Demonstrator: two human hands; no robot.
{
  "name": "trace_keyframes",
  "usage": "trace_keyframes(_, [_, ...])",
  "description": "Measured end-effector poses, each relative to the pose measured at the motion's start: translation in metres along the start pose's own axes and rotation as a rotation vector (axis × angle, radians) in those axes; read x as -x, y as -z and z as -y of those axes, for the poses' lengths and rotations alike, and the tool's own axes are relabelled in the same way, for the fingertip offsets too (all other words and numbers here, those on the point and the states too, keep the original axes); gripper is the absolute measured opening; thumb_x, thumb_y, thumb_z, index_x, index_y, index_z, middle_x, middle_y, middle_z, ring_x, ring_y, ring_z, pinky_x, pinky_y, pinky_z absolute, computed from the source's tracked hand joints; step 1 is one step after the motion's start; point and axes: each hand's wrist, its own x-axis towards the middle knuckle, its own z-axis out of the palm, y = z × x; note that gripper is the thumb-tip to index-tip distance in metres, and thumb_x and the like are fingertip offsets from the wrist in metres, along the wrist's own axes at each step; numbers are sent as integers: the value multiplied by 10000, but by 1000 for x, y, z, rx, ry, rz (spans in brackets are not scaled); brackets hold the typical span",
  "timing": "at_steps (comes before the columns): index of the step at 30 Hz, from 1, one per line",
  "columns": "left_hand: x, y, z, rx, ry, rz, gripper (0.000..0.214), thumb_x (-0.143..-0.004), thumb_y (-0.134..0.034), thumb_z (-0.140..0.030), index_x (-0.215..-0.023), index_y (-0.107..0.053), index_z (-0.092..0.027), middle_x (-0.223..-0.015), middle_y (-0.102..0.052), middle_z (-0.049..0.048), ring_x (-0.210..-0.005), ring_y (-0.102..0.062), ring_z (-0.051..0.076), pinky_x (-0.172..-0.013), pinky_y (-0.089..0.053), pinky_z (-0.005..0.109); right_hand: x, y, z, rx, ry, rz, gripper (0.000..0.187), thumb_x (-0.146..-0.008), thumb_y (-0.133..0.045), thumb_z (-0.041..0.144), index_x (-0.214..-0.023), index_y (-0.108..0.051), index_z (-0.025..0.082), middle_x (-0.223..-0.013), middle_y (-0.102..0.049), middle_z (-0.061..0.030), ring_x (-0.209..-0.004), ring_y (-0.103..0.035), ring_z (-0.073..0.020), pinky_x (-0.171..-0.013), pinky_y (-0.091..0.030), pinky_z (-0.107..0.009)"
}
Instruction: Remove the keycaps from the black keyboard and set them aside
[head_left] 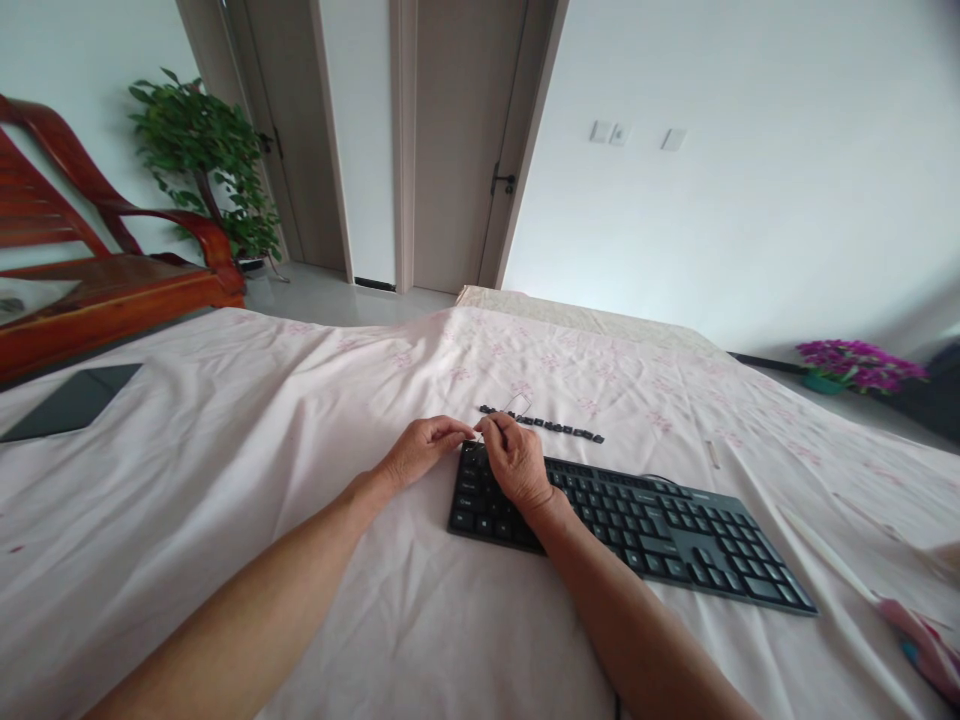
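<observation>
A black keyboard [664, 532] lies on the pink floral cloth, tilted a little to the right. My right hand [516, 458] is over its upper left corner, fingers closed round a thin wire tool [523, 403] whose angular loop sticks out past the knuckles. Close against it, my left hand [429, 445] is pinched at the fingertips beside that corner; whatever is between them is too small to make out. Just behind the keyboard runs a row of loose black keycaps [566, 429], partly hidden by my right hand. Some keys under the right hand are hidden too.
Cloth [360, 400] with folds covers the surface. A dark flat tablet-like object [71, 402] lies at left, a small thin stick [712, 455] at right. A pink item [919, 640] sits at the right edge. Beyond stand a wooden chair [120, 270] and plants.
</observation>
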Motion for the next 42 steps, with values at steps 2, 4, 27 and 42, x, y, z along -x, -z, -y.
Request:
trace_keyframes(2, [0,0,1,-7,-1,4,286,-844,-563,-367,-1002,-693,-168,-1007,-695,71,-987,-620,208,-913,-443,311,0,-1,-1,-14,-18,-34,226,-915,-398,244,-899,-620,207,-783,-687,-14,-663,-637,-149,-659,-428,-220])
trace_keyframes(4, [0,-1,2,-14,-11,23,253,-839,-572,-333,-981,-701,-168,-1007,-693,71,-985,-620,204,-921,-441,312,1,-3,-2,-19,-40,-66,205,-898,-419,231,-911,-623,209,-786,-689,-9,-624,-627,-141,-634,-423,-219])
trace_keyframes(27, [-2,-3,6,-42,-5,30,165,-788,-608,-245,-873,-723,-163,-980,-699,64,-937,-632,192,-885,-464,303,-5,13,-6,-375,-203,256,248,-905,-439,396,-871,-557,180,-550,-589,36,-424,-571,-105,-443,-432,-184])
trace_keyframes(42, [-3,-2,8,56,96,-30,266,-775,-608,-361,-853,-700,-124,-816,-712,34,-754,-630,176,-710,-464,265,-5,18,13,-5,246,364,170,-935,-450,296,-933,-594,205,-834,-668,-22,-785,-632,-157,-701,-419,-226])
